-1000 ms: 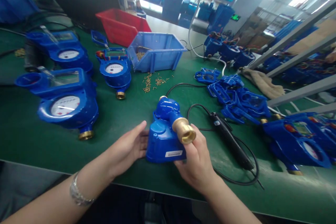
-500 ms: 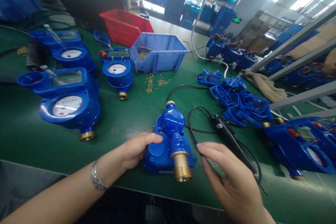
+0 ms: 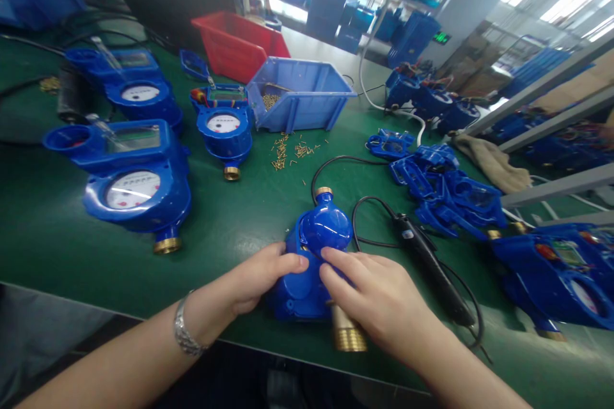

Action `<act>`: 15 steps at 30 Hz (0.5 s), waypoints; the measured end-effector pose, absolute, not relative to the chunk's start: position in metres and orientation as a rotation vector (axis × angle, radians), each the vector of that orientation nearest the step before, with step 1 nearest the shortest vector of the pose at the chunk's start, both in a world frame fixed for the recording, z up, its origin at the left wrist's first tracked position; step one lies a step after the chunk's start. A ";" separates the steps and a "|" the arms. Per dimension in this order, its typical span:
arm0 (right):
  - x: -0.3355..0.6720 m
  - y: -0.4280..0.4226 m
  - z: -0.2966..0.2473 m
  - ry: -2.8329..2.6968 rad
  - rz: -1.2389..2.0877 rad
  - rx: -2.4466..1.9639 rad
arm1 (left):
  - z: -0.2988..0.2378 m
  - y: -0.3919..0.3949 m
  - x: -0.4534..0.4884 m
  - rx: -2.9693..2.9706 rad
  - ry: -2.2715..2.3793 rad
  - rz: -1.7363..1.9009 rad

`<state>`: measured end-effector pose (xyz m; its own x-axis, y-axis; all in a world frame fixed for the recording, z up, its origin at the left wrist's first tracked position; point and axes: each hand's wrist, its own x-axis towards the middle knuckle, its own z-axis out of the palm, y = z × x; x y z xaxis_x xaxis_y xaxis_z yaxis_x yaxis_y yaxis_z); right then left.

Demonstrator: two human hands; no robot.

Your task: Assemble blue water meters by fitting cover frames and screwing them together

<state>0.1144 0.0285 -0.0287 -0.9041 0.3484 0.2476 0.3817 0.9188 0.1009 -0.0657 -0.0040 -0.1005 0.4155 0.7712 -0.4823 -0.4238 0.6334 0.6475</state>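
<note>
A blue water meter [image 3: 320,233] lies face down on the green table [image 3: 230,217], its brass threaded end [image 3: 349,333] pointing toward me. My left hand [image 3: 254,278] grips the meter's left side, fingers curled over its back. My right hand [image 3: 378,297] rests on top of the meter, fingertips pressed against the blue body near the left fingers. A black electric screwdriver [image 3: 432,268] with a looping cord lies just right of the meter.
Three finished blue meters [image 3: 137,185] with dials sit at left. A light-blue bin [image 3: 300,102] holding brass screws and a red bin [image 3: 237,45] stand behind, with loose screws [image 3: 288,150] scattered in front. Blue covers [image 3: 441,182] pile up at right, more meters [image 3: 561,275] beyond.
The meter was laid flat with its brass end toward me. My right hand let go, hovered open, then came down onto the meter's back. My left hand stayed on it.
</note>
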 end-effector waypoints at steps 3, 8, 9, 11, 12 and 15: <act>0.113 0.028 -0.029 -2.846 -0.257 -0.549 | -0.101 -0.004 -0.066 0.472 0.828 0.779; 0.112 0.028 -0.025 -2.876 -0.276 -0.538 | -0.101 -0.003 -0.067 0.475 0.805 0.784; 0.112 0.028 -0.024 -2.876 -0.276 -0.542 | -0.101 -0.003 -0.067 0.472 0.801 0.783; 0.111 0.029 -0.022 -2.879 -0.268 -0.556 | -0.101 -0.003 -0.067 0.468 0.795 0.776; 0.111 0.030 -0.021 -2.883 -0.261 -0.562 | -0.101 -0.003 -0.067 0.471 0.791 0.775; 0.109 0.032 -0.019 -2.889 -0.244 -0.585 | -0.099 -0.003 -0.066 0.476 0.774 0.781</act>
